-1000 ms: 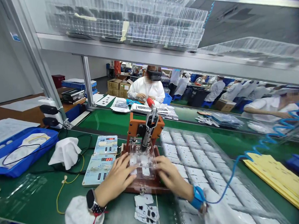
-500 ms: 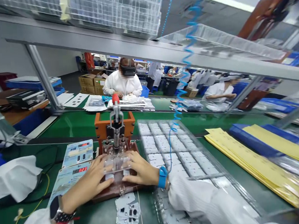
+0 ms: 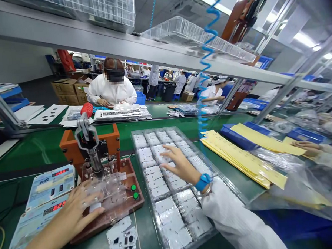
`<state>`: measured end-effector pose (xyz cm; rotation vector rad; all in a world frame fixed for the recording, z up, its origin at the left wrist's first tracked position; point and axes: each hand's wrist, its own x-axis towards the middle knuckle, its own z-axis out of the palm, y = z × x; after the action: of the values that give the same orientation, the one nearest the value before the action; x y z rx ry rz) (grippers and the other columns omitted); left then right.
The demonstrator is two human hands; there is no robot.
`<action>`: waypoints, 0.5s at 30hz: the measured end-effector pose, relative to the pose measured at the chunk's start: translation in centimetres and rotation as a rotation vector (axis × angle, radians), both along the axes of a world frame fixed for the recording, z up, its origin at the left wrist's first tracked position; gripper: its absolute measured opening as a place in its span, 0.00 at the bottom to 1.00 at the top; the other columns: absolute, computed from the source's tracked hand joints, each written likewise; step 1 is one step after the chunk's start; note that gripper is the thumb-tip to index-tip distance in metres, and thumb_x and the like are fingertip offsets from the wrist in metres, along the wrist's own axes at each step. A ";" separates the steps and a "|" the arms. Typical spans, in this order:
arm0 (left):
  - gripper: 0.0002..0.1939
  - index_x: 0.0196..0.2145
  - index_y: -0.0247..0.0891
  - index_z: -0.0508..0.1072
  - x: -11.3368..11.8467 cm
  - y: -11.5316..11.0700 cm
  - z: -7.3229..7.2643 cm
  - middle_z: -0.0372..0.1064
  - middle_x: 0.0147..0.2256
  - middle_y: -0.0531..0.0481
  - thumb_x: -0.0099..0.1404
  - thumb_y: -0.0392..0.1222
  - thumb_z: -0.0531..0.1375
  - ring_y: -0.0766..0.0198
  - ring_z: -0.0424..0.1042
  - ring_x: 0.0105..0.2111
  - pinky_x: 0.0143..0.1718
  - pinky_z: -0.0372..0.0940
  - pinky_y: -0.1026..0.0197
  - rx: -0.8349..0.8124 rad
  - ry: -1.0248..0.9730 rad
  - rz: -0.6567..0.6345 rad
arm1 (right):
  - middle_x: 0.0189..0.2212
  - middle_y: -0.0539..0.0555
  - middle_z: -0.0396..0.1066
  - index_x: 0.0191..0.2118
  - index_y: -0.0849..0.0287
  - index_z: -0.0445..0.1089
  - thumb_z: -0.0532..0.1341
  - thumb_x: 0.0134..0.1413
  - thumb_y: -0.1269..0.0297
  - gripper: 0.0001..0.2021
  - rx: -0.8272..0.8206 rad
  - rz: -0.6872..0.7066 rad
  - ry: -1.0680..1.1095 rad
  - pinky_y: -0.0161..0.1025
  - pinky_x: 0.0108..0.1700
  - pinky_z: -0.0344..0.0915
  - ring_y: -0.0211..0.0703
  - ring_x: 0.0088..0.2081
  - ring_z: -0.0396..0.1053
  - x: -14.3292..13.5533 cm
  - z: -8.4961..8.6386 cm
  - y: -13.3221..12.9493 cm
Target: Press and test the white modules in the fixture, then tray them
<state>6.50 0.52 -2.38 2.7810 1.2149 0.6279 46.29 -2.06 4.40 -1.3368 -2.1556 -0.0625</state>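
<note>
Fingers of the left hand lie spread and flat on the jig's clear, glossy plate. Right hand, fingers apart, touches a thin, ribbed, see-through tray of square white parts; its long axis runs away across the green desk.
</note>
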 end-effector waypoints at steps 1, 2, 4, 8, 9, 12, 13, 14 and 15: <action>0.20 0.45 0.50 0.74 0.0 0.1 -0.4 0.67 0.51 0.49 0.58 0.60 0.58 0.45 0.62 0.54 0.50 0.65 0.46 -0.009 0.002 0.009 | 0.55 0.61 0.59 0.46 0.57 0.66 0.57 0.58 0.53 0.16 0.030 -0.082 0.042 0.52 0.56 0.57 0.52 0.56 0.57 1.9 0.1 -0.2; 0.20 0.45 0.51 0.74 0.0 0.2 -0.7 0.67 0.52 0.49 0.58 0.59 0.57 0.45 0.61 0.55 0.50 0.64 0.46 -0.018 0.006 0.013 | 0.54 0.60 0.60 0.46 0.56 0.66 0.57 0.57 0.53 0.16 0.054 -0.166 0.084 0.52 0.56 0.57 0.52 0.56 0.58 3.8 0.0 -0.4; 0.20 0.46 0.51 0.73 0.0 0.3 -1.0 0.67 0.52 0.50 0.59 0.59 0.56 0.44 0.60 0.56 0.50 0.64 0.44 -0.022 0.013 0.018 | 0.53 0.60 0.61 0.45 0.56 0.67 0.57 0.56 0.51 0.17 0.069 -0.339 0.119 0.52 0.55 0.58 0.53 0.55 0.60 7.8 -0.5 -1.0; 0.19 0.43 0.52 0.75 0.4 0.3 -0.1 0.69 0.50 0.51 0.60 0.60 0.55 0.44 0.63 0.54 0.49 0.64 0.43 -0.022 0.039 0.016 | 0.49 0.63 0.64 0.44 0.59 0.68 0.57 0.52 0.51 0.19 -0.084 -0.666 0.055 0.52 0.51 0.61 0.56 0.53 0.62 14.5 -2.9 -2.4; 0.19 0.43 0.52 0.75 0.5 0.3 0.3 0.70 0.49 0.51 0.60 0.60 0.54 0.44 0.64 0.53 0.49 0.65 0.43 -0.028 0.046 0.017 | 0.47 0.63 0.66 0.43 0.60 0.69 0.57 0.52 0.51 0.19 -0.128 -0.705 0.047 0.52 0.49 0.63 0.57 0.50 0.65 15.6 -3.7 -2.7; 0.19 0.44 0.53 0.75 0.5 0.3 1.2 0.71 0.48 0.52 0.62 0.58 0.52 0.47 0.67 0.50 0.49 0.65 0.45 -0.052 0.064 0.000 | 0.41 0.61 0.70 0.39 0.59 0.71 0.57 0.51 0.53 0.16 -0.218 -0.741 0.038 0.47 0.41 0.67 0.53 0.42 0.69 17.6 -5.8 -3.3; 0.18 0.44 0.53 0.75 0.5 0.2 1.2 0.71 0.48 0.52 0.62 0.57 0.51 0.49 0.68 0.50 0.49 0.66 0.46 -0.050 0.059 -0.011 | 0.40 0.60 0.70 0.38 0.58 0.71 0.57 0.51 0.53 0.15 -0.242 -0.745 0.033 0.46 0.41 0.67 0.52 0.41 0.70 17.9 -6.3 -3.5; 0.18 0.44 0.53 0.74 0.4 0.2 1.0 0.71 0.48 0.53 0.62 0.57 0.51 0.50 0.68 0.49 0.49 0.66 0.47 -0.044 0.052 -0.025 | 0.41 0.59 0.71 0.37 0.58 0.72 0.57 0.51 0.53 0.15 -0.262 -0.744 0.027 0.45 0.41 0.67 0.52 0.42 0.70 18.1 -6.7 -3.6; 0.18 0.45 0.53 0.74 0.3 0.2 0.7 0.71 0.48 0.53 0.63 0.56 0.51 0.50 0.68 0.49 0.48 0.66 0.47 -0.029 0.040 -0.034 | 0.41 0.58 0.71 0.36 0.57 0.72 0.57 0.51 0.53 0.14 -0.280 -0.741 0.019 0.44 0.42 0.67 0.51 0.42 0.70 18.2 -6.9 -3.7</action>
<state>6.76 0.73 -1.69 2.7968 1.1719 0.5508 64.52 -5.79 -2.53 -2.2233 -1.5814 -0.0379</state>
